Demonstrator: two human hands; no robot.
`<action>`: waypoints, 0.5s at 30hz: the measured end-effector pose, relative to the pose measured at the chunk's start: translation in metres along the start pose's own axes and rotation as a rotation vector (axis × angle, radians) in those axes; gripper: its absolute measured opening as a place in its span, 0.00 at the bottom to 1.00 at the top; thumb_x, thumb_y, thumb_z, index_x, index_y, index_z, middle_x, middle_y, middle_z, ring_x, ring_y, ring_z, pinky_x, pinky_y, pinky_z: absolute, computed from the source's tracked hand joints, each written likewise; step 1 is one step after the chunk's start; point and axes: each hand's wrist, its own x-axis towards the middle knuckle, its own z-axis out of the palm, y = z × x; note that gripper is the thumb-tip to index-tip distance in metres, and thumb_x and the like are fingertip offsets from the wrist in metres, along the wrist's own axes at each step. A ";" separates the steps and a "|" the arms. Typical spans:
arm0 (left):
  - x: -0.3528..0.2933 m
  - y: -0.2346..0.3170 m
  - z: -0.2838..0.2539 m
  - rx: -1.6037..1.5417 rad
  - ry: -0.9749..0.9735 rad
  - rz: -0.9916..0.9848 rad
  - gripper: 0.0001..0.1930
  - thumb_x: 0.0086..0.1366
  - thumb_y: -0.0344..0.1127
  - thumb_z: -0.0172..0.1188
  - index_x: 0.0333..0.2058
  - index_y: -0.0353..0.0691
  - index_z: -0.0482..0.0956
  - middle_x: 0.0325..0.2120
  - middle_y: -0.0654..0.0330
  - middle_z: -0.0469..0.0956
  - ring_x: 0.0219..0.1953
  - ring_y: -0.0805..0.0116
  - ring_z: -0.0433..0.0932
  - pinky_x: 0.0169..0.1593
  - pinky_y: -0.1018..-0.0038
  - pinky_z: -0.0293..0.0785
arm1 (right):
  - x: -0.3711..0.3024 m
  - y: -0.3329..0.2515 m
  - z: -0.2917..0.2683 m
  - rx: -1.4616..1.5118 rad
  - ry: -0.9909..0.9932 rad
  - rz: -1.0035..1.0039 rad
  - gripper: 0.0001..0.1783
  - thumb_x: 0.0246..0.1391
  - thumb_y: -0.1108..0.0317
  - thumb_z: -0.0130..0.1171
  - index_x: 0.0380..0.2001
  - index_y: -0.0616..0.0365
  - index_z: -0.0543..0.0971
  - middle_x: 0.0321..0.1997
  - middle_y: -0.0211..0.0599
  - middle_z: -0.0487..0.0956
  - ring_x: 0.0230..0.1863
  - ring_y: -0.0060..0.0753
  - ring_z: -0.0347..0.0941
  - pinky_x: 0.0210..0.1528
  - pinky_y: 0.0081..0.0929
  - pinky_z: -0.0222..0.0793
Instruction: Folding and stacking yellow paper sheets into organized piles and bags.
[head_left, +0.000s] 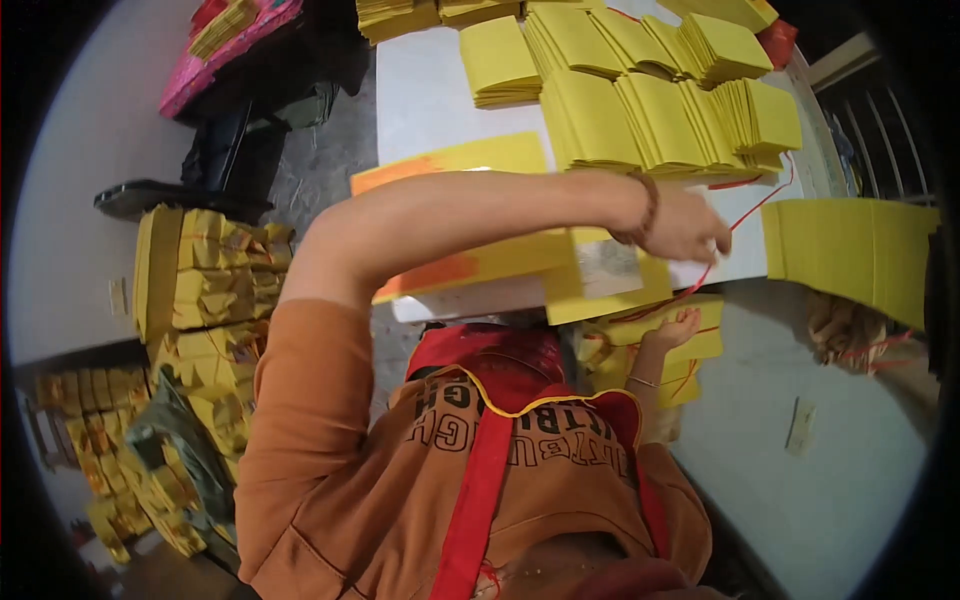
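My left arm stretches across the table to the right, and my left hand (682, 226) is closed with a red string (748, 212) at its fingertips. The string runs up towards the folded stacks and down past the table edge. Just beneath the hand lies a yellow sheet with a pale rectangular patch (610, 268), on top of yellow-and-orange sheets (450, 262). Lower down, off the table's near edge, my right hand (680, 328) has its palm turned up and fingers loosely apart, beside yellow bundles (700, 350) tied with red string. Whether it touches the string is hard to see.
Stacks of folded yellow paper (600, 120) fill the far part of the white table (415, 95). A yellow panel (855, 245) juts out at the right by the wall. On the left are piled yellow bundles (215, 270) and a black chair (180, 200).
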 end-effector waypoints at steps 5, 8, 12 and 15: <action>-0.178 0.004 -0.089 -0.218 0.408 -0.065 0.15 0.66 0.38 0.45 0.38 0.32 0.75 0.33 0.59 0.77 0.37 0.72 0.74 0.43 0.78 0.68 | -0.088 0.057 -0.038 0.008 -0.246 -0.328 0.17 0.57 0.57 0.42 0.42 0.55 0.71 0.41 0.36 0.71 0.38 0.31 0.68 0.38 0.28 0.64; -0.268 -0.022 -0.096 -0.507 0.685 -0.164 0.16 0.66 0.40 0.44 0.37 0.34 0.75 0.35 0.58 0.76 0.38 0.73 0.73 0.45 0.76 0.67 | -0.127 0.119 -0.071 0.301 -0.177 0.434 0.16 0.57 0.55 0.43 0.42 0.52 0.71 0.39 0.29 0.74 0.38 0.27 0.70 0.34 0.21 0.66; -0.349 -0.068 -0.063 -0.777 1.029 -0.431 0.13 0.66 0.42 0.45 0.35 0.39 0.74 0.32 0.61 0.77 0.33 0.75 0.74 0.38 0.78 0.67 | -0.245 0.093 -0.027 0.127 -0.080 0.477 0.15 0.54 0.54 0.48 0.36 0.53 0.72 0.43 0.30 0.71 0.45 0.27 0.66 0.42 0.30 0.62; -0.386 -0.102 -0.036 -0.724 1.092 -0.519 0.12 0.65 0.41 0.47 0.33 0.39 0.74 0.29 0.63 0.77 0.31 0.77 0.74 0.35 0.80 0.66 | -0.275 0.092 -0.015 0.044 -0.305 0.373 0.19 0.56 0.50 0.49 0.43 0.50 0.71 0.45 0.29 0.70 0.47 0.27 0.65 0.43 0.28 0.60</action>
